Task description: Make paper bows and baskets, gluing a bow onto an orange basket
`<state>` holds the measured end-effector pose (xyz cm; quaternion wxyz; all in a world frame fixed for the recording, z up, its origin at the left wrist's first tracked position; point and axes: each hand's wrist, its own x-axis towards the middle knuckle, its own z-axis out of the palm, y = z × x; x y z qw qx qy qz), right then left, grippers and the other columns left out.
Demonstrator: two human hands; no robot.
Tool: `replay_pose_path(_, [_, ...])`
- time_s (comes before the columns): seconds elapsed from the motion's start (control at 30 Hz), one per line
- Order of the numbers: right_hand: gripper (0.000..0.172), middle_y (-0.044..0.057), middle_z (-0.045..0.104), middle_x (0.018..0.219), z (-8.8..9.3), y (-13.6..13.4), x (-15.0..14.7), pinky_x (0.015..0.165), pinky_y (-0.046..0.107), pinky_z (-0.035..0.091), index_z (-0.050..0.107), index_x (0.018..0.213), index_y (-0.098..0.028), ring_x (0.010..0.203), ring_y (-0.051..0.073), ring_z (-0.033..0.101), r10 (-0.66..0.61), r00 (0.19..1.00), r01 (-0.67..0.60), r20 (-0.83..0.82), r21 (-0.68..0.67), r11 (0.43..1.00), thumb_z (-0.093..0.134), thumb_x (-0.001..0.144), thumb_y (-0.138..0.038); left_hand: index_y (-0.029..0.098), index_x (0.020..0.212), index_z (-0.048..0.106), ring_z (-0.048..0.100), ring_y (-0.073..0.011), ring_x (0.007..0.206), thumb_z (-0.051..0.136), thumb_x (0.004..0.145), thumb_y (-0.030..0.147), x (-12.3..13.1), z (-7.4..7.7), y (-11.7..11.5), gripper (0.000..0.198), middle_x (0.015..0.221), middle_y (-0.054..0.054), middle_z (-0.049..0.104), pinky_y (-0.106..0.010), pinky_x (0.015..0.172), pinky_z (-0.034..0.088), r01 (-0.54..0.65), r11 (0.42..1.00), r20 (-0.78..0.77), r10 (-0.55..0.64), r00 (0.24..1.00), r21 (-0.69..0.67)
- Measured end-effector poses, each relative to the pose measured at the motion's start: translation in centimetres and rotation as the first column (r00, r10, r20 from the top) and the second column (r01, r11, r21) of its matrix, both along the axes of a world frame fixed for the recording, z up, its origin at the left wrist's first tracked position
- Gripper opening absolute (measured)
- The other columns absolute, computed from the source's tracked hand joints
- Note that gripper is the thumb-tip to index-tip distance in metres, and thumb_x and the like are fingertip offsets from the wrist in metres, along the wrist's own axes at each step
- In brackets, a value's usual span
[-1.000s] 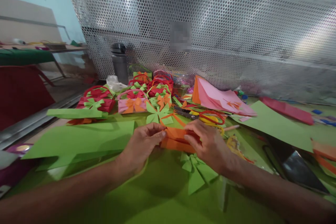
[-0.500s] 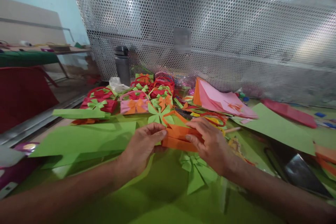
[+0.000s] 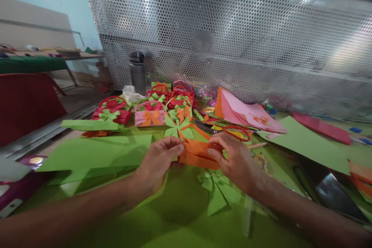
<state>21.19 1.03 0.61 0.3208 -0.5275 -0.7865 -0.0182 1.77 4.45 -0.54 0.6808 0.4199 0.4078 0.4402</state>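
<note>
Paper bag [image 3: 197, 148], folded, orange, thin handle [image 3: 200, 131], left hand [image 3: 155, 164] and right hand [image 3: 235, 161], each grip clamped on it

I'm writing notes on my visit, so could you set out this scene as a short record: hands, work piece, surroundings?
Left hand: pinches left end of orange folded paper
Right hand: holds its right end
Nearer the person: green paper bow
Beyond the hands: green paper flower, scissors
Farther back: pink paper bag, dark bottle
Backdrop: perforated metal panel
</note>
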Motion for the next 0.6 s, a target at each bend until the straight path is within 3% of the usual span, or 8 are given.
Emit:
replay_pose_path(0.13, [0.002,0.006,0.065,0.087,0.00,-0.37,-0.28,0.072,0.034,0.048,0.056,0.086,-0.019,0.081,0.020,0.063,-0.014,0.998,0.013,0.055,0.018,1.000,0.056,0.085,-0.017,0.016,0.072,0.060,0.058,-0.0161,0.063,0.076,0.060,0.030,0.03,-0.24,-0.15,0.025,0.070,-0.002,0.061,-0.028,0.052,0.053,0.016,1.000,0.000,-0.016,1.000,-0.014])
replay_pose_path(0.3, [0.022,0.006,0.067,0.093,0.07,-0.69,-0.50,0.070,0.036,0.050,0.057,0.098,-0.018,0.082,0.024,0.065,-0.044,0.989,0.049,0.140,-0.033,0.998,0.064,0.078,-0.012,0.015,0.071,0.059,0.056,-0.0145,0.062,0.077,0.061,0.031,0.01,-0.46,-0.17,0.026,0.070,-0.002,0.060,-0.026,0.051,0.051,0.031,1.000,0.025,-0.031,0.999,0.003])
replay_pose_path(0.6, [0.024,0.012,0.064,0.094,-0.33,-0.65,-0.32,0.074,0.043,0.051,0.057,0.105,-0.011,0.087,0.027,0.059,0.014,0.947,-0.060,0.322,0.135,0.989,0.055,0.081,-0.006,0.016,0.071,0.057,0.055,-0.0136,0.059,0.077,0.060,0.030,0.08,-0.35,-0.35,0.027,0.067,0.000,0.058,-0.027,0.048,0.052,0.015,0.999,0.059,-0.012,0.998,-0.042])
